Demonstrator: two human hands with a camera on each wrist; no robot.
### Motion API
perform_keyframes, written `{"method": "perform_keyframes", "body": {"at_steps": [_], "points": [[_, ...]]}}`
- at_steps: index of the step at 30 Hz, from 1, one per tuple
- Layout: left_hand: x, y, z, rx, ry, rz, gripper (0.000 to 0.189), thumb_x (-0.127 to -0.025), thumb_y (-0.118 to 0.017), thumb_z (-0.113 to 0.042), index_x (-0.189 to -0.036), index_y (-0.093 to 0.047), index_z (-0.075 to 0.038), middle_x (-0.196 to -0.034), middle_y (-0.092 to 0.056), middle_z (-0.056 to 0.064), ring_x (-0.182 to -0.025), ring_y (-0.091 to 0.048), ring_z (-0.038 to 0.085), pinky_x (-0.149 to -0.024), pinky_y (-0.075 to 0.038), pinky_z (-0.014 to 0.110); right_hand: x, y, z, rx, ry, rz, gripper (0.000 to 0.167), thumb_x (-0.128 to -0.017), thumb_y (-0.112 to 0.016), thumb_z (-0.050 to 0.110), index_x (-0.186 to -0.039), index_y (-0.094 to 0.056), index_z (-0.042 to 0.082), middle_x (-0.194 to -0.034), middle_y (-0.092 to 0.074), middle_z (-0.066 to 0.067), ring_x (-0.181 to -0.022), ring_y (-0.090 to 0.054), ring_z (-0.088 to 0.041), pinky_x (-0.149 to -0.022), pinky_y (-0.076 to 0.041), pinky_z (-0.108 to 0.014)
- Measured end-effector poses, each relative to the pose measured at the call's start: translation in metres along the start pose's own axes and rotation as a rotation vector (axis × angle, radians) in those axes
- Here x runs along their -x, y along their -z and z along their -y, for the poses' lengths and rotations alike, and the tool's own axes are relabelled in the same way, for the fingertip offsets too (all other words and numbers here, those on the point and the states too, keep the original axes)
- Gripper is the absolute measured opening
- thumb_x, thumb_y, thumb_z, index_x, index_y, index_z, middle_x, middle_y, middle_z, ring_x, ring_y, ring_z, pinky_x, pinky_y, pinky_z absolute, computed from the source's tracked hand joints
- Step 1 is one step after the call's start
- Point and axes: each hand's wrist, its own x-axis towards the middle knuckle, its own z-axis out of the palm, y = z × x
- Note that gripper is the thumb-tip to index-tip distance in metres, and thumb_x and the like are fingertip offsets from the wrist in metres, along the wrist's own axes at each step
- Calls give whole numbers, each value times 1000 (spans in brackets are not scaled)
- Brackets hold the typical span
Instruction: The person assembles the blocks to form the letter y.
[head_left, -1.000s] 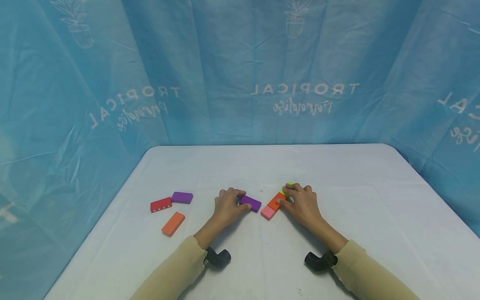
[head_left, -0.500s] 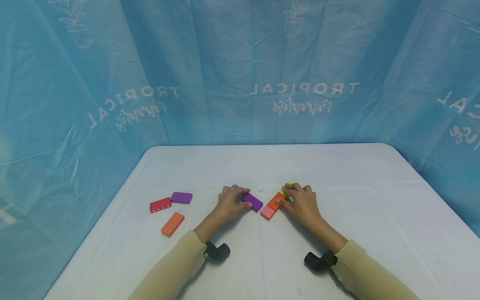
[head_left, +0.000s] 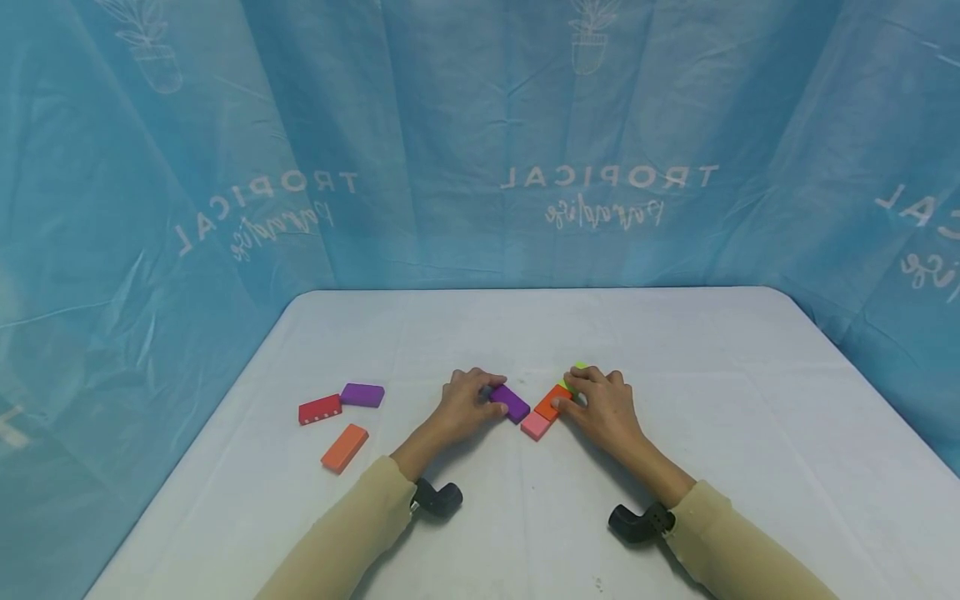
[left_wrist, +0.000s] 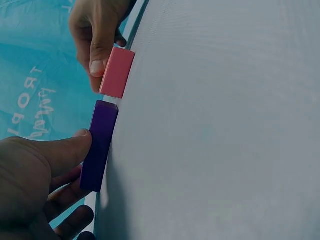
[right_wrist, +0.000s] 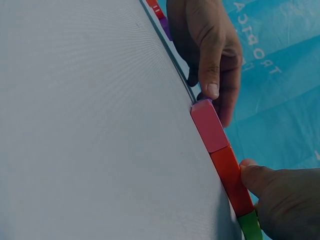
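Note:
My left hand pinches a flat rectangular purple block between thumb and fingers. In the left wrist view the purple block points its near end at a pink block, very close to it. The pink block ends a slanting row, followed by an orange block and a lime-green piece partly hidden behind the fingers. My right hand grips the row, its thumb on the side of the orange block; a green block adjoins it in the right wrist view.
To the left on the white table lie a red block with white dots, a second purple block beside it, and a separate orange block. A blue printed curtain surrounds the table's back and sides.
My left hand has moved right and slightly away from me with the purple block, closing the gap to the row's pink end. The right hand and its row stay put.

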Motion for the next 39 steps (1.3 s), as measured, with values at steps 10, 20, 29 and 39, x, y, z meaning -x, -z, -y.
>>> {"method": "perform_keyframes", "body": {"at_steps": [10,20,29,39], "points": [[0,2,-2,-5,-18,15,45,-83,-71,-24,-126,-60,-16,-121,-61,4,-104,-42,20,-91,-32,40,0,1,1,-10,10,-9,50,-80,-72,39,-121,-65,10,-126,-62,-8,-95,-50,-32,-74,-36,-43],[-1,1,-1,-20,-58,9,44,-82,-71,-23,-124,-62,-15,-117,-63,5,-99,-43,20,-88,-30,38,0,2,2,-12,9,-1,50,-81,-71,38,-122,-64,10,-127,-61,-9,-97,-50,-33,-76,-37,-45],[0,1,-1,-36,-68,15,44,-82,-71,-23,-124,-61,-15,-117,-63,4,-101,-43,20,-88,-30,39,1,1,2,-11,4,1,51,-80,-71,39,-122,-64,10,-127,-61,-8,-96,-49,-32,-75,-36,-43],[9,9,-9,19,4,-25,43,-84,-70,-26,-124,-61,-15,-122,-60,4,-109,-44,22,-91,-33,42,2,2,3,-8,-2,4,51,-80,-71,39,-122,-64,9,-127,-61,-9,-96,-50,-32,-75,-36,-42]]}}
